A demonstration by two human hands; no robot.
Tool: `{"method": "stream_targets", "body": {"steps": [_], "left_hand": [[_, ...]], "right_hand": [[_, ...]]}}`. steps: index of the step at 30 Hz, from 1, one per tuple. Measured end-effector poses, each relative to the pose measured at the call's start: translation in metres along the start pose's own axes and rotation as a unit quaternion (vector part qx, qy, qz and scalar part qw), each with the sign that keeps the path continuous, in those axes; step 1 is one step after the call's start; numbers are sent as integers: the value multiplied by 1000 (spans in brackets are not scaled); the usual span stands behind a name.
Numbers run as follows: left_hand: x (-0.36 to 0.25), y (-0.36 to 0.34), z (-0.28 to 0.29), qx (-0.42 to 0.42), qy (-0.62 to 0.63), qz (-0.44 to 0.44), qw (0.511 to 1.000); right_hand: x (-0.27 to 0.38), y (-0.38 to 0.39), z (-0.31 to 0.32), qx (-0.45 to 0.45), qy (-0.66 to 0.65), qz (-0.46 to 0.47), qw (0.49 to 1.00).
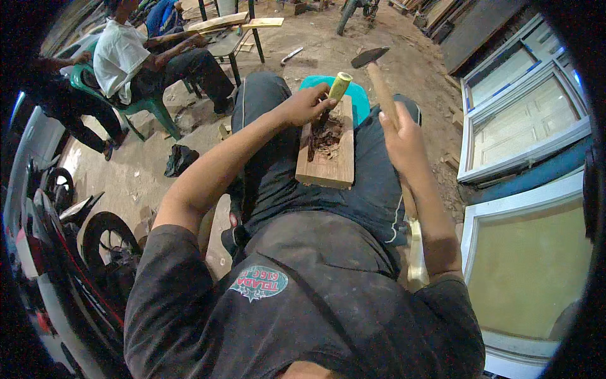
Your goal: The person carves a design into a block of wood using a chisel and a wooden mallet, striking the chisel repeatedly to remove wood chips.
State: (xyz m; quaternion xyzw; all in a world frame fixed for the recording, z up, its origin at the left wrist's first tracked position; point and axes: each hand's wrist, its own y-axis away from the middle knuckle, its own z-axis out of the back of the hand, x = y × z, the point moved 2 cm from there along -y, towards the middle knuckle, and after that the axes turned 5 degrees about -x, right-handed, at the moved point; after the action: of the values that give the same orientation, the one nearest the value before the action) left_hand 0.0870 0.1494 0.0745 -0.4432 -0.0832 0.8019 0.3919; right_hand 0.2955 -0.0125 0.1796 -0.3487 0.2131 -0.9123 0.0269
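A wooden block [324, 174] rests across my lap in front of a turquoise plastic seat or surface [363, 107], with a carved, splintered hollow in its top. My left hand [306, 106] is closed on a chisel with a pale yellow handle [341, 84], held upright over the block, its tip at the dark carved patch. My right hand [399, 136] grips the wooden handle of a hammer [370, 55] to the right of the block; the dark metal head is raised above and beyond the chisel's top.
Two people [120, 57] [74, 123] sit at left, one on a green plastic chair [146, 115], near a metal-legged stand with planks [264, 23]. Motorbikes [107, 246] line the left, near a black bag [181, 161]. White framed panels [524, 107] stand at right. A tool [291, 55] lies on the floor.
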Motion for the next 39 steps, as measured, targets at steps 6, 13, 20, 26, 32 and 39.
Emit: {"method": "stream_targets", "body": {"steps": [6,13,20,26,32,39], "left_hand": [[-6,-2,-3,5,30,5,1000],[-2,-1,-4,24,-8,10,1000],[1,-1,-3,0,11,-7,1000],[-11,1,1,16,23,27,999],[0,0,-2,4,35,2,999],[-1,0,-1,9,-2,-4,1000]], "right_hand": [[-13,-3,-2,22,4,-14,1000],[-11,-2,1,-9,38,48,998],[-13,-4,-7,25,-3,7,1000],[-8,-1,-6,-14,-32,5,999],[-8,0,-7,-5,-14,-1,1000],[-6,-2,0,18,10,-3,1000]]}}
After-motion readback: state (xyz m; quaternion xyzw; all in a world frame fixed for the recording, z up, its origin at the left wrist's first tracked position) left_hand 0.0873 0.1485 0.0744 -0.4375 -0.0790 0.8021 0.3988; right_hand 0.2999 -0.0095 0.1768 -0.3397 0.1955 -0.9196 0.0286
